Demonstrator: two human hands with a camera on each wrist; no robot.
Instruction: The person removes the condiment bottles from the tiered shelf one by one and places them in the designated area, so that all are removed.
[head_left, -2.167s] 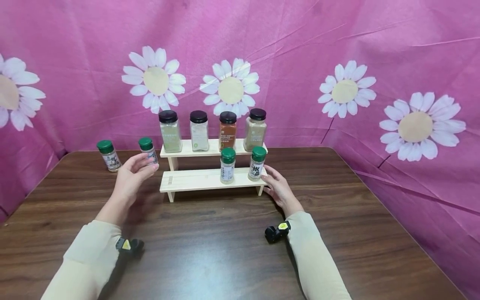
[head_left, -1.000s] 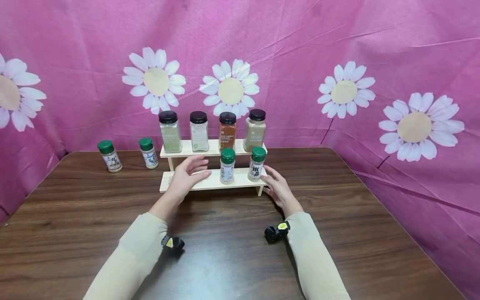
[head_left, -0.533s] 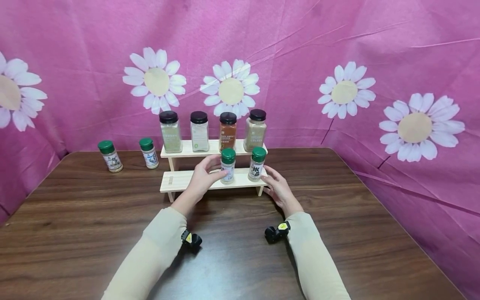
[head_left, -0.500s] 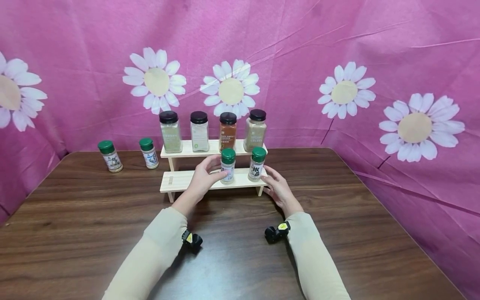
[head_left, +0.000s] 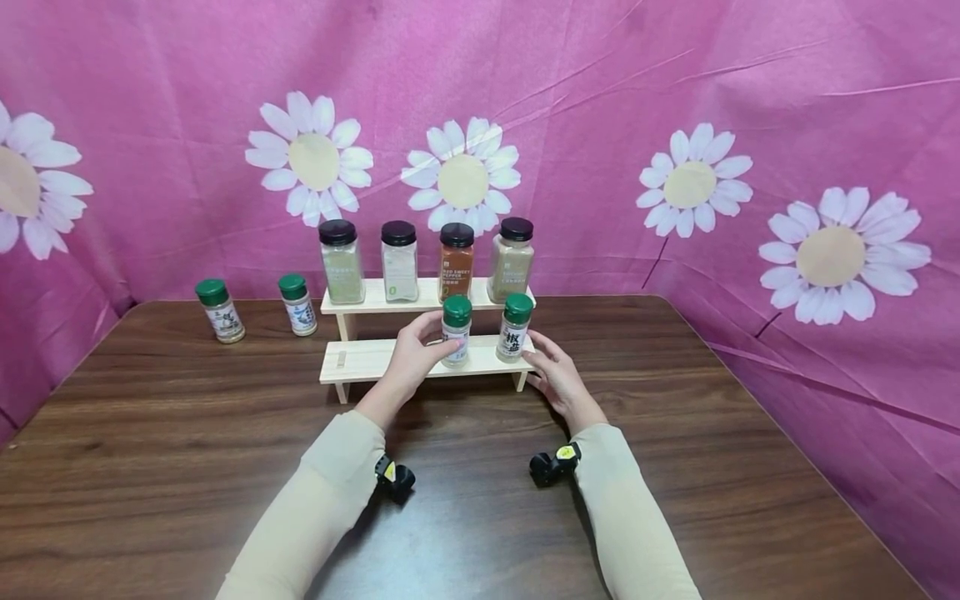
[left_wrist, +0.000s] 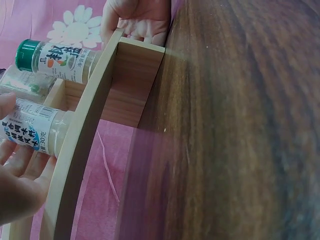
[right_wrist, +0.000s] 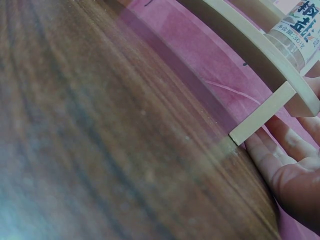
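Note:
A two-tier wooden spice rack (head_left: 363, 360) stands on the table. My left hand (head_left: 408, 354) is at a small green-capped seasoning jar (head_left: 457, 312) upright on the lower tier. In the left wrist view, the thumb lies against the label of this seasoning jar (left_wrist: 31, 122) and the fingers curl round its other side. My right hand (head_left: 561, 383) holds the right end of the lower tier, beside a second green-capped jar (head_left: 513, 333). In the right wrist view, fingers (right_wrist: 287, 142) reach under the board near its leg (right_wrist: 262, 114).
Four black-capped spice jars line the upper tier, among them a red one (head_left: 455, 267). Two green-capped jars, one outer (head_left: 223, 318) and one inner (head_left: 300, 310), stand on the brown table (head_left: 480, 500) left of the rack. A pink flowered cloth (head_left: 585, 125) hangs behind.
My left hand has moved right, from the inner jar on the table across the lower tier, and now grips the left green-capped jar there. My right hand has stayed at the rack's end.

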